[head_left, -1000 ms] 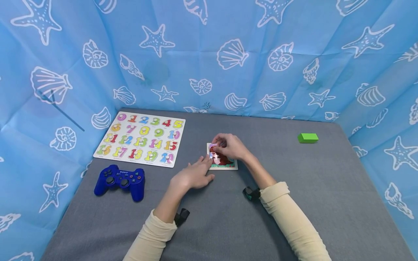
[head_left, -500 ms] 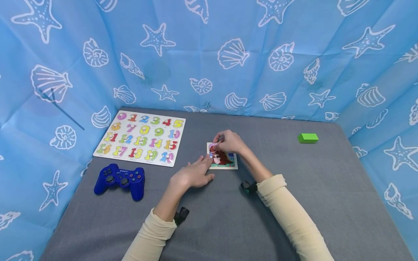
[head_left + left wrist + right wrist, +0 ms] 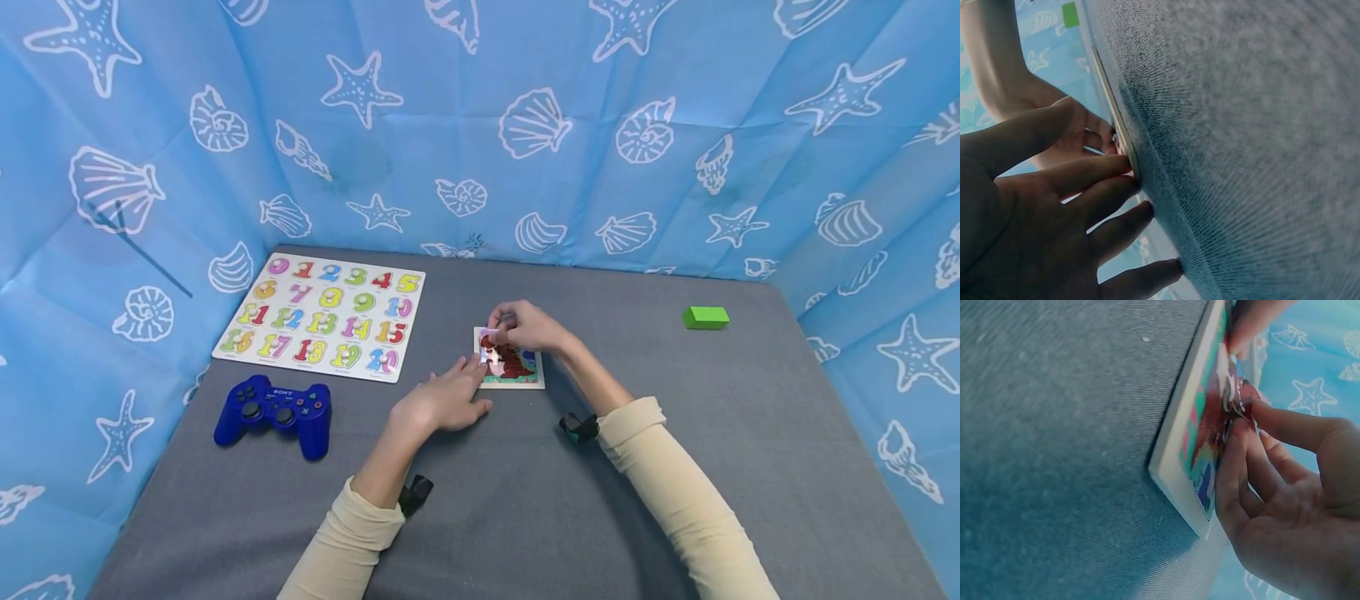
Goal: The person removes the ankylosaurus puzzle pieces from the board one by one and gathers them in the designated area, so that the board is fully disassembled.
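While I watch via head cam, the L hand [image 3: 442, 405] lies w/ straight fingers at the left edge of the puzzle board [image 3: 525, 386], abt mid grey table [image 3: 487, 500], & the R hand [image 3: 529, 325] is over its far-left corner. Number board [image 3: 347, 300] & blue controller [image 3: 272, 408] lie left, green block [image 3: 706, 317] right. L wrist cam: I see L fingertips touching the board's edge, nothing grasped. R wrist cam: R thumb & fingers pinch a reddish-brown piece [image 3: 1247, 395] at the board's picture; can't tell if it's seated.
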`<action>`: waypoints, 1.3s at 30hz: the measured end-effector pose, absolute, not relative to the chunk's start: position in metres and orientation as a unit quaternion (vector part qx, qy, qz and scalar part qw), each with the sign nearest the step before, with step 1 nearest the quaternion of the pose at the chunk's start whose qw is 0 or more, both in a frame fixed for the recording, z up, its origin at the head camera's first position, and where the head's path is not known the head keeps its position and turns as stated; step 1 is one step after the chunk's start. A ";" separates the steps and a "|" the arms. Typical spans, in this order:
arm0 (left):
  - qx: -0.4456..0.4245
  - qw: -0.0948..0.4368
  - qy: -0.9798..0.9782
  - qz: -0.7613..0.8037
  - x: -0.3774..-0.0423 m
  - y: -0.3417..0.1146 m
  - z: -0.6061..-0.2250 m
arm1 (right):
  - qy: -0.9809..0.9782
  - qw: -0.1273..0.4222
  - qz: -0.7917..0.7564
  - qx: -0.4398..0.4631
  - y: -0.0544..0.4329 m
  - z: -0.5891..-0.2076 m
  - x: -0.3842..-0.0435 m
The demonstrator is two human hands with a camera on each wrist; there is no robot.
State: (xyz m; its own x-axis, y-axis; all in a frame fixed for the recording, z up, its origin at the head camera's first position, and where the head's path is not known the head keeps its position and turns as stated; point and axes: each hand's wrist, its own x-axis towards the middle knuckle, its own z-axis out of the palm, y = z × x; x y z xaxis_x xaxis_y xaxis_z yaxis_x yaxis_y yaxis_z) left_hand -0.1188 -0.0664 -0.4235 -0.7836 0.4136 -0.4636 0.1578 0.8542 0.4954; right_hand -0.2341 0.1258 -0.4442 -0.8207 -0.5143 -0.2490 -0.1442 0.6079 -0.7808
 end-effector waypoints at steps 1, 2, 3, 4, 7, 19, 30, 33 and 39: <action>0.155 0.289 0.918 0.221 -0.119 -0.066 -0.424 | 0.871 0.225 -0.393 -0.192 0.125 -0.445 -0.234; 0.155 0.290 0.918 0.221 -0.119 -0.067 -0.423 | 0.876 0.217 -0.385 -0.193 0.125 -0.445 -0.234; 0.156 0.289 0.918 0.221 -0.119 -0.067 -0.423 | 0.882 0.209 -0.377 -0.192 0.124 -0.445 -0.234; 0.156 0.290 0.918 0.222 -0.118 -0.067 -0.423 | 0.888 0.201 -0.370 -0.188 0.123 -0.445 -0.233; 0.156 0.289 0.918 0.222 -0.118 -0.067 -0.422 | 0.903 0.180 -0.351 -0.171 0.119 -0.444 -0.231; 0.150 0.289 0.919 0.223 -0.118 -0.067 -0.422 | 0.887 0.204 -0.401 -0.107 0.116 -0.442 -0.231; 0.149 0.295 0.917 0.225 -0.117 -0.067 -0.421 | 0.834 0.191 -0.500 -0.137 0.144 -0.447 -0.226; 0.150 0.293 0.917 0.226 -0.117 -0.067 -0.421 | 0.832 0.181 -0.508 -0.129 0.155 -0.443 -0.222; 0.152 0.290 0.915 0.235 -0.118 -0.068 -0.423 | 0.840 0.174 -0.500 -0.119 0.182 -0.437 -0.221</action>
